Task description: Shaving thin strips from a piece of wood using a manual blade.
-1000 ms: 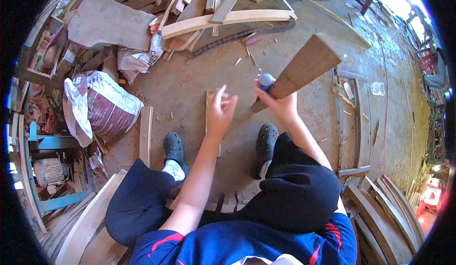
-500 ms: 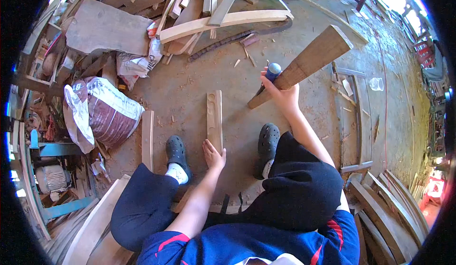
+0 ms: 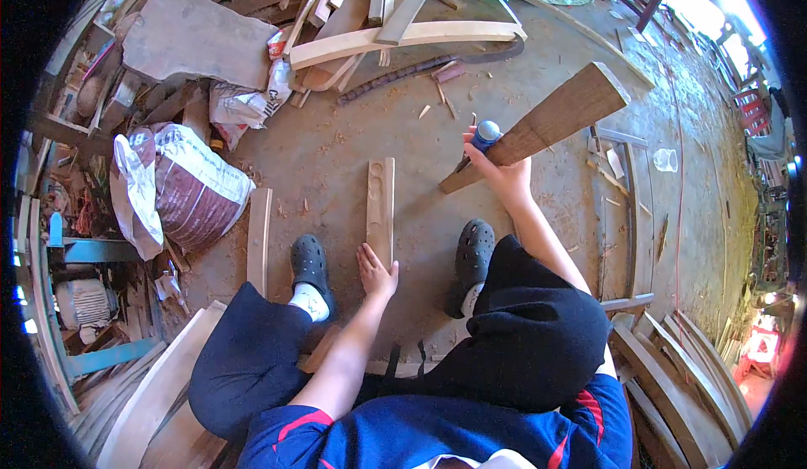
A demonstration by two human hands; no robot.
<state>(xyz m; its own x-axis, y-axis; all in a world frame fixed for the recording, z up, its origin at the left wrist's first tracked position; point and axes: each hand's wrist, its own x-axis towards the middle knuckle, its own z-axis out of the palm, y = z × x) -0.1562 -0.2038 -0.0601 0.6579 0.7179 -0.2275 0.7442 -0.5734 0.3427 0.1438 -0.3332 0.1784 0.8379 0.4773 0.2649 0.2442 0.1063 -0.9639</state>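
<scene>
Our left forearm reaches forward between our legs, the left grip palm down, fingers pointing ahead and slightly left, thumb apart; how tightly it closes we cannot tell. Our right forearm passes outside our right leg, the right grip farther forward, fingers curled closed.

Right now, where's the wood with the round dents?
In the head view, the dented wood is just left of the middle, ahead and right of the left foot's dark clog; the left hand touches its near end.
</scene>
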